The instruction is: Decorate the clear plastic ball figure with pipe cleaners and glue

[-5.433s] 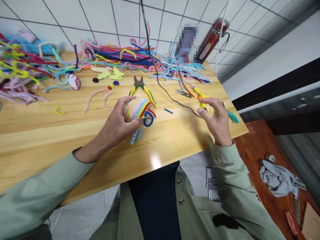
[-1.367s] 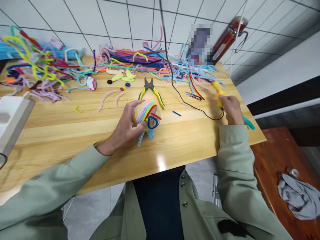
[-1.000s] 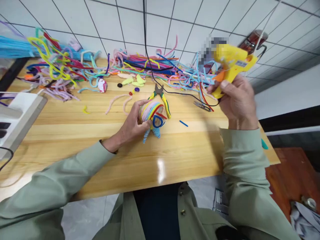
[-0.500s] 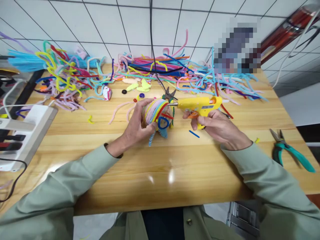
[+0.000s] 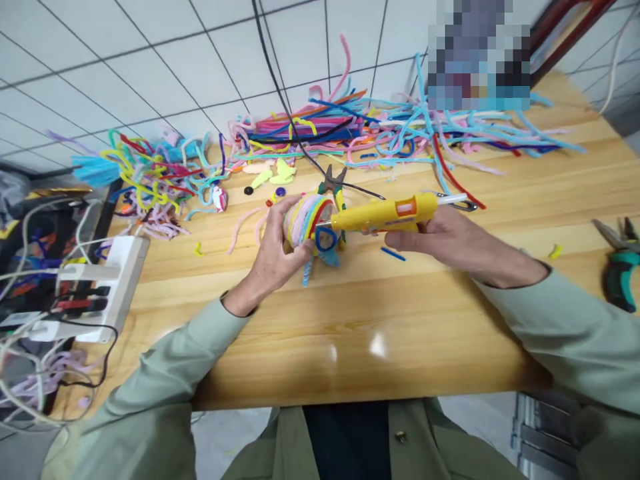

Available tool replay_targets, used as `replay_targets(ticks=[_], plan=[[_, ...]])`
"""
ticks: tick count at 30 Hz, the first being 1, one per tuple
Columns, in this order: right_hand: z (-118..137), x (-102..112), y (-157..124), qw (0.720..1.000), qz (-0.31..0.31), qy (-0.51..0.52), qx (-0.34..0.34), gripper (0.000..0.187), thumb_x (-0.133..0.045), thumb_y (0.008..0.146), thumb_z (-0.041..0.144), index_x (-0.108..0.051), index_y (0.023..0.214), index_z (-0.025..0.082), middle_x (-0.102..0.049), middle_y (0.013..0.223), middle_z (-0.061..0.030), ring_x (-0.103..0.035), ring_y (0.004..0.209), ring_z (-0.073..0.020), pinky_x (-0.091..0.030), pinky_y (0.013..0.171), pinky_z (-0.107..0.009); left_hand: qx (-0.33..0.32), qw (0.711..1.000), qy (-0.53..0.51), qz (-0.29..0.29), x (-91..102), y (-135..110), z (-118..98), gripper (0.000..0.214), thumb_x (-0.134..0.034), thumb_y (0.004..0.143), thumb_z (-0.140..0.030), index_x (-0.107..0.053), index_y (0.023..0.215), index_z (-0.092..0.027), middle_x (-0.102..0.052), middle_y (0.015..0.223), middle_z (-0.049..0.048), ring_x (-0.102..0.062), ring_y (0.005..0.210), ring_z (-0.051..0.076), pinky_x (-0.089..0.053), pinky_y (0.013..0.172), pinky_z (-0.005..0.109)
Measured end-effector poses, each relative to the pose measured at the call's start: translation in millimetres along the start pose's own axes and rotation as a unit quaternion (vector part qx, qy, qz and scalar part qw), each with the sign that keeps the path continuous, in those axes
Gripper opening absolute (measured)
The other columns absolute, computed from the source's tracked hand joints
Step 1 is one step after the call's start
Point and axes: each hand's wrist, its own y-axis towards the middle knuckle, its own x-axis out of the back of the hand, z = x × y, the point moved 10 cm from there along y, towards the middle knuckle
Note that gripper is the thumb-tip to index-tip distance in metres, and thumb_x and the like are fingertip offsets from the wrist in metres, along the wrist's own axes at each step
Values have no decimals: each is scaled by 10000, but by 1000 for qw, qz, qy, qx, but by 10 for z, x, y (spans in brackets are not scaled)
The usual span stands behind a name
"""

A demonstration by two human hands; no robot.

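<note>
My left hand [image 5: 277, 257] is closed around a rounded object wrapped in coloured pipe cleaners [image 5: 303, 220], striped pink, blue, yellow and red. A blue pipe-cleaner loop [image 5: 326, 239] sits on its right side, and light-blue fuzzy pieces hang underneath. In my right hand [image 5: 445, 240] is a yellow glue gun [image 5: 380, 212], with a clear glue stick poking from its back end. The metal nozzle is at the wrapped object, just above the blue loop; whether it touches is hard to tell. Pliers [image 5: 334, 179] lie right behind the object.
Pipe cleaners pile up along the wall on the left [image 5: 145, 173] and centre [image 5: 310, 130]. A white power strip [image 5: 125, 283] with cables lies at left. Teal-handled pliers [image 5: 620, 267] are at the right edge. A short blue piece [image 5: 393, 253] lies below the glue gun.
The glue gun has moved left and slightly down, bringing its nozzle onto the wrapped object's right side. My left hand keeps its hold. The camera view has turned somewhat.
</note>
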Motion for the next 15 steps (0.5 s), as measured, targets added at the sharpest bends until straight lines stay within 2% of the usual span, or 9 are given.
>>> replay_targets(ticks=[6, 12, 15], plan=[[168, 41, -26, 991, 5, -122, 61, 392, -781, 962, 647, -835, 943, 259, -598, 679, 28, -522, 660, -156, -369, 625, -305, 12, 1000, 0, 10, 13, 6, 47, 862, -746, 937, -763, -447, 1605, -308, -525, 1652, 151, -567, 1521, 406, -457, 1303, 650], [195, 58, -36, 981, 0, -187, 45, 427, -735, 992, 634, -777, 861, 230, -538, 621, 43, -456, 595, -128, -306, 594, -303, 17, 1000, 18, 13, 29, 11, 42, 929, -746, 900, -828, -451, 1608, -304, -516, 1671, 153, -524, 1570, 414, -410, 1344, 638], [168, 52, -25, 981, -4, -190, 39, 444, -746, 979, 656, -765, 830, 238, -530, 620, 35, -481, 620, -143, -314, 605, -307, 6, 999, 30, 16, 23, 7, 16, 911, -727, 921, -817, -441, 1618, -303, -508, 1679, 158, -525, 1567, 412, -412, 1338, 642]])
